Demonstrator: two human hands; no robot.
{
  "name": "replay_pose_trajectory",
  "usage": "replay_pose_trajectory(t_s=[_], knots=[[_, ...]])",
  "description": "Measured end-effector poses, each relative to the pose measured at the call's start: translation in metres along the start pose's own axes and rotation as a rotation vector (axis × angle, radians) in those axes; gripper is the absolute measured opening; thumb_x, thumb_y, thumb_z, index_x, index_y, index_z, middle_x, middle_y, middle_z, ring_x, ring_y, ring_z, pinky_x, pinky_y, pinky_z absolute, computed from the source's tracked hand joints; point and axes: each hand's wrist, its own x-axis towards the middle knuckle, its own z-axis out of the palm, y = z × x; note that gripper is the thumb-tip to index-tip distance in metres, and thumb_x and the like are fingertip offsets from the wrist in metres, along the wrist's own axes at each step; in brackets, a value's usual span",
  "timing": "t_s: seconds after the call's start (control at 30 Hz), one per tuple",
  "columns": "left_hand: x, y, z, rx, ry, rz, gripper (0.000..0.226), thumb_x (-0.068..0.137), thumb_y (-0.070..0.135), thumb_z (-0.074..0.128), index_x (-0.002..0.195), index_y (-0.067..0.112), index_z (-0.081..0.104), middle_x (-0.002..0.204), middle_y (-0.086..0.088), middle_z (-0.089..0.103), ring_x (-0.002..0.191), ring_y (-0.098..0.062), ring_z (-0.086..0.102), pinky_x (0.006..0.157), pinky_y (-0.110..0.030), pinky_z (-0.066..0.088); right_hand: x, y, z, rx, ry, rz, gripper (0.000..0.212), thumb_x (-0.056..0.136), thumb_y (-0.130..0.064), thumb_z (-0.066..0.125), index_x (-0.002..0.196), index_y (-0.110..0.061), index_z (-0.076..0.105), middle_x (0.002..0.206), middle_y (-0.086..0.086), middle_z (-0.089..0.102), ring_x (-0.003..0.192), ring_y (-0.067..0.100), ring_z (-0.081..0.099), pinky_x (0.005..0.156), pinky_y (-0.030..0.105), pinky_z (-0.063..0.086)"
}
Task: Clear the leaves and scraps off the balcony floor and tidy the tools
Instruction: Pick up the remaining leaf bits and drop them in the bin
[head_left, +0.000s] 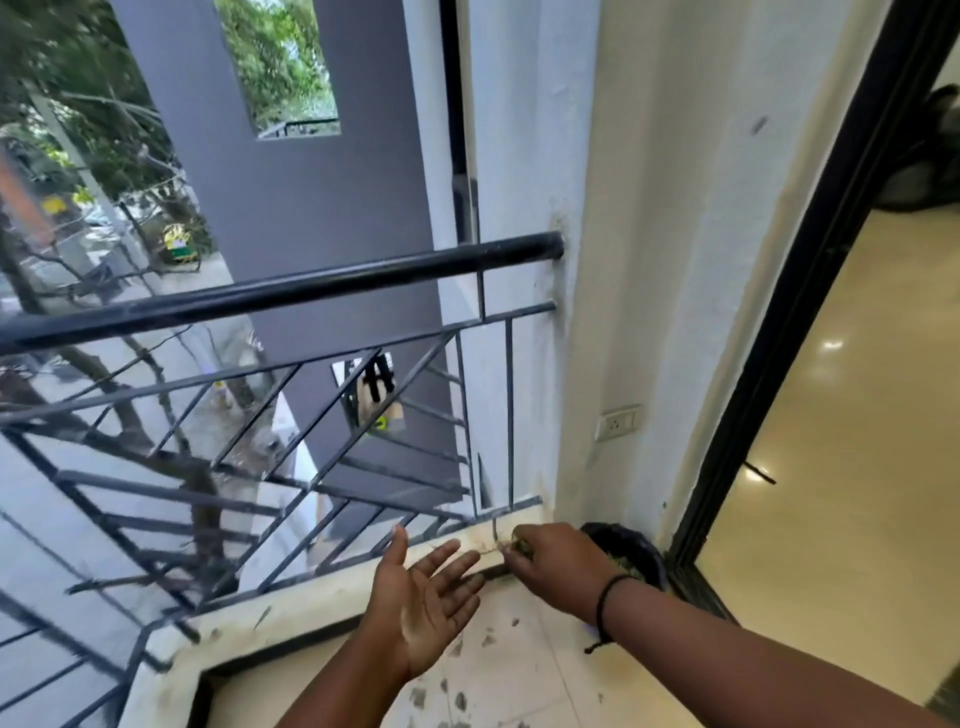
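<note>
Right hand (558, 564) grip pinches leaf scraps (511, 545) at the ledge (311, 597) corner (beside black bag (631, 551)); left hand (423, 603) grip wide, palm up.

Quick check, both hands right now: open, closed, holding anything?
Left hand: open, palm up, fingers straight, holding nothing.
Right hand: pinching a small clump of leaf scraps at the ledge.

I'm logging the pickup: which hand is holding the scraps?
The right hand, wearing the black wrist cord, pinches leafy scraps at the ledge. The left hand lies open, palm up, empty.
</note>
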Motion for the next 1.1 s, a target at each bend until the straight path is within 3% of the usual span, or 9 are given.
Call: replay_pose_trajectory(t_s=[0.13, 0.33, 0.43, 0.6, 0.8, 0.87, 0.93, 1.0, 1.1], knots=[[0.024, 0.027, 0.015, 0.093, -0.062, -0.045, 0.076, 0.091, 0.072, 0.036, 0.128, 0.009, 0.058, 0.122, -0.013, 0.065, 0.119, -0.037, 0.055, 0.108, -0.044, 0.035, 0.017, 0.015, -0.016, 0.006, -0.014, 0.115, 0.027, 0.097, -0.042, 0.045, 0.080, -0.022, 0.049, 0.096, 0.012, 0.067, 0.093, 0.030, 0.060, 0.066, 0.033, 0.032], [0.070, 0.034, 0.046, 0.188, -0.096, -0.117, 0.074, 0.092, 0.069, 0.036, 0.128, 0.009, 0.059, 0.119, -0.013, 0.066, 0.117, -0.035, 0.055, 0.106, -0.043, 0.036, 0.024, 0.077, -0.025, 0.049, -0.047, 0.295, 0.031, 0.098, -0.042, 0.043, 0.079, -0.020, 0.052, 0.085, 0.004, 0.063, 0.083, 0.024, 0.059, 0.067, 0.033, 0.043], [0.099, 0.026, 0.069, 0.226, -0.082, -0.169, 0.071, 0.092, 0.070, 0.036, 0.125, 0.011, 0.059, 0.118, -0.013, 0.066, 0.108, -0.033, 0.059, 0.100, -0.041, 0.038, 0.029, 0.127, -0.025, 0.086, -0.098, 0.381, 0.030, 0.099, -0.041, 0.041, 0.076, -0.024, 0.050, 0.074, -0.005, 0.054, 0.072, 0.017, 0.053, 0.060, 0.030, 0.036], [0.160, 0.005, 0.106, 0.256, 0.050, -0.269, 0.074, 0.089, 0.072, 0.039, 0.124, 0.010, 0.059, 0.123, -0.012, 0.064, 0.108, -0.033, 0.059, 0.090, -0.039, 0.042, 0.056, 0.234, -0.018, 0.124, -0.194, 0.530, 0.029, 0.099, -0.040, 0.042, 0.108, -0.019, 0.060, 0.105, 0.007, 0.065, 0.099, 0.026, 0.061, 0.074, 0.031, 0.043], [0.240, -0.039, 0.137, 0.288, 0.247, -0.432, 0.078, 0.089, 0.074, 0.037, 0.130, 0.010, 0.054, 0.124, -0.012, 0.062, 0.114, -0.033, 0.054, 0.083, -0.036, 0.040, 0.100, 0.358, 0.007, 0.168, -0.370, 0.685, 0.043, 0.104, -0.040, 0.035, 0.131, -0.011, 0.052, 0.128, 0.011, 0.057, 0.118, 0.029, 0.053, 0.091, 0.031, 0.043], [0.260, -0.051, 0.145, 0.258, 0.263, -0.444, 0.071, 0.092, 0.069, 0.036, 0.128, 0.010, 0.055, 0.121, -0.012, 0.063, 0.114, -0.033, 0.054, 0.087, -0.037, 0.039, 0.121, 0.387, 0.017, 0.146, -0.423, 0.692, 0.042, 0.104, -0.039, 0.033, 0.126, -0.010, 0.055, 0.126, 0.011, 0.059, 0.104, 0.026, 0.055, 0.079, 0.028, 0.039], [0.278, -0.060, 0.148, 0.238, 0.275, -0.437, 0.066, 0.093, 0.066, 0.037, 0.122, 0.010, 0.058, 0.112, -0.011, 0.066, 0.106, -0.032, 0.056, 0.080, -0.037, 0.042, 0.144, 0.406, 0.031, 0.127, -0.472, 0.701, 0.040, 0.104, -0.038, 0.035, 0.120, -0.009, 0.058, 0.116, 0.011, 0.062, 0.091, 0.024, 0.052, 0.073, 0.026, 0.034], [0.299, -0.072, 0.143, 0.235, 0.299, -0.453, 0.065, 0.094, 0.066, 0.037, 0.117, 0.010, 0.060, 0.112, -0.011, 0.067, 0.099, -0.031, 0.059, 0.076, -0.036, 0.042, 0.168, 0.425, 0.062, 0.133, -0.526, 0.760, 0.043, 0.103, -0.038, 0.037, 0.123, -0.007, 0.058, 0.109, 0.011, 0.062, 0.089, 0.025, 0.053, 0.073, 0.028, 0.036], [0.328, -0.093, 0.124, 0.200, 0.351, -0.467, 0.063, 0.095, 0.065, 0.036, 0.116, 0.011, 0.061, 0.118, -0.011, 0.066, 0.103, -0.030, 0.060, 0.084, -0.038, 0.043, 0.200, 0.442, 0.108, 0.128, -0.626, 0.811, 0.047, 0.103, -0.038, 0.038, 0.128, -0.003, 0.056, 0.114, 0.015, 0.062, 0.098, 0.029, 0.058, 0.079, 0.034, 0.044]])
